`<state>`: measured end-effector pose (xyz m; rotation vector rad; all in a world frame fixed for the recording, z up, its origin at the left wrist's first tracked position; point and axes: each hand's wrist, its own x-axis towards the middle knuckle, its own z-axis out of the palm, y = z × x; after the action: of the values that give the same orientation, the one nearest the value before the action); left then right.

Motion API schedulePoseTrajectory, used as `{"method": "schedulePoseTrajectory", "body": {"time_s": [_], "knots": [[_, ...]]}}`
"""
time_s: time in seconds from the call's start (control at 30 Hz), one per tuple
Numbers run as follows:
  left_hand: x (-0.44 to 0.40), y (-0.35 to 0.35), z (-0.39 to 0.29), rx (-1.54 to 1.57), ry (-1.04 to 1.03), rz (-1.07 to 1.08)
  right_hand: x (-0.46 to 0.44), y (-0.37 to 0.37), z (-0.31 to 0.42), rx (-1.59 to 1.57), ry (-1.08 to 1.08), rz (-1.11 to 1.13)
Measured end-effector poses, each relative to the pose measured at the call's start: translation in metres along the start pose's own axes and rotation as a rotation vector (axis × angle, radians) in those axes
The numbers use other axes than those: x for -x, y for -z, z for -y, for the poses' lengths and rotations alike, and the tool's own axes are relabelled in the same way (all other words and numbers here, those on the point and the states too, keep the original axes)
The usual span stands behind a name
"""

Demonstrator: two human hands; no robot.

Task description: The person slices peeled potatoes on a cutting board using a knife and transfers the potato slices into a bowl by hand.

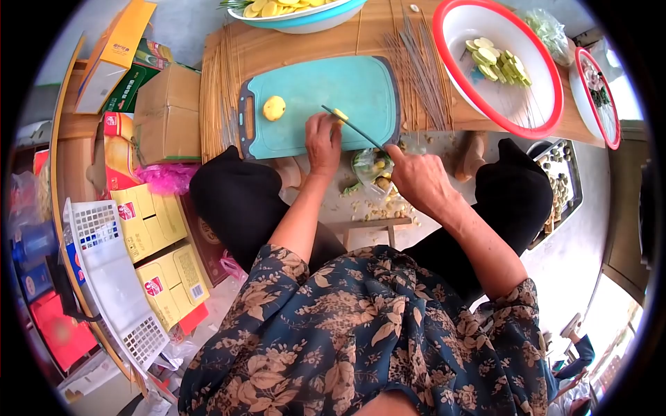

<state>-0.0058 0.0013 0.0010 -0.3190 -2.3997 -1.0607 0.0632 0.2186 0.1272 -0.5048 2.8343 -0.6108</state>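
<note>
A teal cutting board (291, 76) with a dark rim lies at the table's near edge. Toward its left side rests a whole peeled potato (274, 108). My right hand (424, 182) is wrapped around the handle of a knife (362, 132), whose thin dark blade slants up and left over the board. Beside the blade, near its tip, shows a small yellow potato piece (339, 114). The curled fingers of my left hand (323, 142) are closed at this piece and partly hide it, on the board's near half.
Bundles of skewers (422, 66) flank the board. A red-rimmed basin (444, 35) holds green slices; a blue-white bowl (305, 25) of yellow slices stands behind. Below the table are a plastic bag (374, 170), scattered peelings and a stool (378, 225). Cardboard boxes (166, 114) stand left.
</note>
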Motion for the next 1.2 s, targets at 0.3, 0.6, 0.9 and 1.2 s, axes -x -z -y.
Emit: {"method": "schedulePoseTrajectory", "body": {"time_s": [0.3,0.6,0.9,1.2], "knots": [[0.0,0.0,0.0,0.004,0.009,0.0,-0.002,0.0,0.001,-0.007,-0.006,0.01],[-0.001,0.001,0.0,-0.013,-0.002,0.013,-0.009,0.004,0.004,-0.018,0.011,0.019],[-0.001,0.0,-0.002,0.011,0.014,-0.009,-0.036,-0.023,0.004,0.022,0.0,0.005],[0.002,-0.005,0.006,0.06,0.047,-0.062,-0.013,0.005,0.011,-0.065,-0.019,0.005]]}}
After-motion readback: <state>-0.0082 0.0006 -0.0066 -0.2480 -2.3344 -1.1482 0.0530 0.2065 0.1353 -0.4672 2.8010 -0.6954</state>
